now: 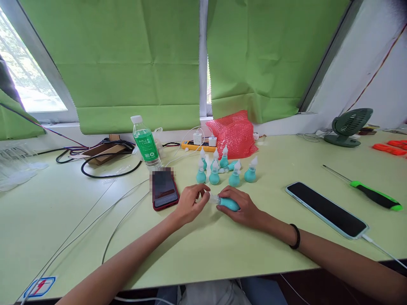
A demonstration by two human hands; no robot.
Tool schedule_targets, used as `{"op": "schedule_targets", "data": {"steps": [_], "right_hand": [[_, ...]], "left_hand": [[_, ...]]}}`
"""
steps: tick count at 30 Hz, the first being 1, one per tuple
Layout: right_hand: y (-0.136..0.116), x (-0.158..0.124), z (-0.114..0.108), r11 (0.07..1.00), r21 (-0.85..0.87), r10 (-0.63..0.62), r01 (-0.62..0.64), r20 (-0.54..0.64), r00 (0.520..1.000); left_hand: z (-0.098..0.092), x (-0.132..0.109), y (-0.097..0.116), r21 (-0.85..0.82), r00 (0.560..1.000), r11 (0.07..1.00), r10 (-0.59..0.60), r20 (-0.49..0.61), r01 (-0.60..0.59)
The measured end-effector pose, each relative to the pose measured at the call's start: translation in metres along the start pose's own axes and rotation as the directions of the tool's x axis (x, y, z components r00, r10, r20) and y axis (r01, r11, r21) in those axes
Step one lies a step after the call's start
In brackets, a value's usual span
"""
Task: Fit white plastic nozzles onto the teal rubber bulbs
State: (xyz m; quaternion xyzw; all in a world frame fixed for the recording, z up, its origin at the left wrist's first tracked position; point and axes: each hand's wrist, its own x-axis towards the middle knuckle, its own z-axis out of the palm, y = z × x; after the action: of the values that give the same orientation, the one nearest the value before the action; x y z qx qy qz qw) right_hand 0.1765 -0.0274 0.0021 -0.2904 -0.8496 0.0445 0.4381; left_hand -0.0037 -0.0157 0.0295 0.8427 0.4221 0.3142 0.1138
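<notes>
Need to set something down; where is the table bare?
Free: between the rightmost teal bulb, the green fan and the light-edged phone; also between the left forearm and right forearm. Crowded: around the red bag and power strip.

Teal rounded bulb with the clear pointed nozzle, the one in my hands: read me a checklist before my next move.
1. Bare right hand holding the teal rounded bulb: ok.
2. Bare left hand at the far end of the clear pointed nozzle: ok, but how firmly it pinches, cannot tell.
3. Nozzle fully seated on the bulb: cannot tell, too small to see.
4. All the other teal bulbs upright: not ok, one teal bulb lying on its side among the standing ones.
5. Clear plastic bottle with green label standing and capped: ok.
</notes>
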Motion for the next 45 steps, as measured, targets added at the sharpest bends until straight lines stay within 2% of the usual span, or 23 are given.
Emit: {"op": "schedule_targets", "data": {"steps": [2, 5, 8, 12, 15, 18, 21, 29, 32, 33, 34, 35, 36, 38, 39, 41, 42, 45], "right_hand": [[-0.004, -0.001, 0.000, 0.999, 0.032, -0.025, 0.023, 0.043, 0.999], [-0.008, -0.001, 0.000, 0.999, 0.041, -0.012, 0.008, 0.096, 0.995], [-0.005, -0.002, -0.001, 0.999, -0.030, 0.021, -0.015, 0.220, 0.975], [0.000, -0.004, -0.001, 0.991, -0.128, 0.002, 0.044, 0.334, 0.943], [-0.002, -0.004, -0.002, 0.992, -0.110, -0.016, 0.058, 0.350, 0.937], [-0.007, -0.004, -0.003, 0.995, -0.090, -0.004, 0.037, 0.345, 0.939], [-0.009, -0.004, -0.002, 0.996, -0.079, -0.021, 0.052, 0.357, 0.934], [-0.011, -0.006, 0.003, 0.990, -0.057, -0.110, 0.133, 0.293, 0.950], [-0.009, -0.004, -0.002, 0.969, -0.075, -0.203, 0.234, 0.295, 0.934], [-0.007, -0.002, -0.005, 0.963, -0.081, -0.227, 0.257, 0.269, 0.936], [-0.005, -0.001, -0.008, 0.963, -0.086, -0.231, 0.254, 0.215, 0.949], [-0.002, 0.000, -0.011, 0.973, -0.087, -0.202, 0.214, 0.134, 0.970], [0.002, 0.002, -0.014, 0.987, -0.077, -0.140, 0.143, 0.039, 0.989], [0.008, 0.004, -0.018, 0.999, -0.027, 0.024, -0.028, -0.133, 0.991], [0.011, 0.005, -0.019, 0.995, 0.001, 0.097, -0.098, -0.188, 0.977], [0.016, 0.007, -0.019, 0.981, 0.031, 0.192, -0.190, -0.233, 0.953], [0.018, 0.008, -0.017, 0.975, 0.030, 0.222, -0.221, -0.221, 0.950], [0.023, 0.009, -0.012, 0.957, -0.009, 0.291, -0.292, -0.059, 0.955]], "left_hand": [[0.000, -0.004, 0.007, 0.021, 0.988, 0.995, 0.095, 0.124, -0.098], [0.003, -0.006, 0.009, 0.089, 0.957, 0.982, 0.138, 0.255, -0.165], [0.007, -0.006, 0.007, 0.074, 0.944, 0.985, 0.128, 0.304, -0.157], [0.007, -0.006, 0.008, -0.021, 0.935, 0.994, 0.110, 0.337, -0.110], [0.002, -0.005, 0.011, -0.205, 0.899, 0.978, 0.124, 0.419, -0.040], [-0.004, -0.003, 0.012, -0.401, 0.832, 0.912, 0.154, 0.533, 0.089], [-0.004, 0.000, 0.007, -0.503, 0.784, 0.839, 0.168, 0.598, 0.204], [0.001, 0.003, -0.005, -0.584, 0.660, 0.696, 0.209, 0.722, 0.419], [0.001, 0.003, -0.009, -0.565, 0.574, 0.632, 0.222, 0.788, 0.531], [0.002, 0.002, -0.010, -0.558, 0.565, 0.619, 0.214, 0.797, 0.553], [0.002, 0.002, -0.011, -0.561, 0.589, 0.616, 0.186, 0.786, 0.553], [0.003, 0.002, -0.011, -0.573, 0.647, 0.628, 0.141, 0.749, 0.527], [0.004, 0.001, -0.011, -0.584, 0.726, 0.660, 0.083, 0.683, 0.473], [0.008, 0.000, -0.008, -0.526, 0.867, 0.793, -0.006, 0.499, 0.308], [0.010, -0.001, -0.007, -0.435, 0.912, 0.875, -0.019, 0.409, 0.213], [0.014, -0.003, -0.004, -0.172, 0.958, 0.984, 0.009, 0.286, 0.043], [0.016, -0.004, -0.004, -0.044, 0.968, 0.999, 0.029, 0.248, -0.019], [0.023, -0.006, -0.004, 0.187, 0.980, 0.979, 0.039, 0.194, -0.076]]}}
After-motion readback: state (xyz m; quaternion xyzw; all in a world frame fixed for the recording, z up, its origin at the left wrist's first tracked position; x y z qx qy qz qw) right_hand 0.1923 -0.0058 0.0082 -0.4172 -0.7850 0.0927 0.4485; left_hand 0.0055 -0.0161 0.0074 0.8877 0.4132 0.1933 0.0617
